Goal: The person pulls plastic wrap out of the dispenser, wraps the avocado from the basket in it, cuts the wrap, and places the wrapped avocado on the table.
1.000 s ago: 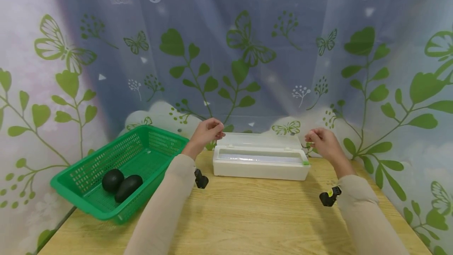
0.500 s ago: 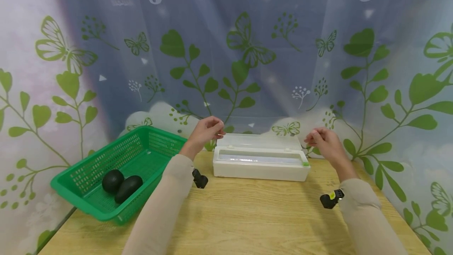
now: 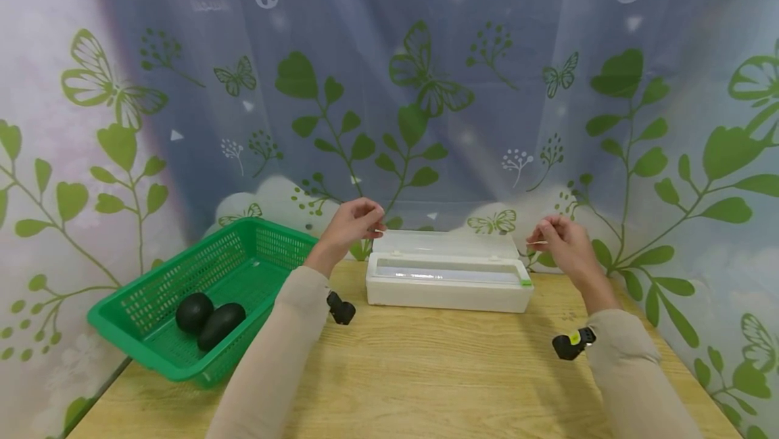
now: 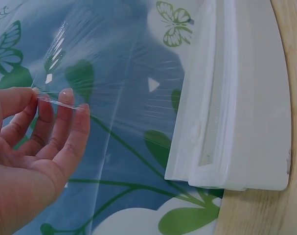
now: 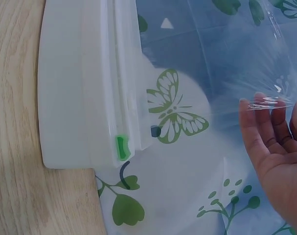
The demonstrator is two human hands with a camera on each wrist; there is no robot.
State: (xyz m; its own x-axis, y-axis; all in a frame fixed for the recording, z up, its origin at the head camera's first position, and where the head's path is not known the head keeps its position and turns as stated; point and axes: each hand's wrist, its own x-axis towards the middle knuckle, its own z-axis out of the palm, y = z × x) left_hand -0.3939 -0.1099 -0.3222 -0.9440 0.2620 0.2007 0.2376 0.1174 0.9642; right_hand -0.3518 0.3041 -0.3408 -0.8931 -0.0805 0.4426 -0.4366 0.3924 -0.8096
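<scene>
A white cling film dispenser (image 3: 450,295) stands on the table with its lid (image 3: 447,244) raised at the back. Clear cling film (image 4: 138,95) stretches from it towards both hands, gathered into creases at the grips. My left hand (image 3: 351,228) pinches one corner between thumb and index finger, above the dispenser's left end. Beyond the right end, my right hand (image 3: 566,244) pinches the other corner, its other fingers against the creased film (image 5: 270,104). In the head view the film is almost invisible. A green slider (image 5: 122,148) sits at the dispenser's right end.
A green plastic basket (image 3: 152,363) stands at the left of the wooden table (image 3: 426,371), with two dark oval fruits or vegetables (image 3: 221,326) inside. A printed curtain (image 3: 487,121) hangs close behind the dispenser. Wrist cameras (image 3: 341,308) are strapped to both forearms.
My hands have drifted slightly apart, the left a little leftwards and up, the right a little rightwards. The dispenser and basket stay in place.
</scene>
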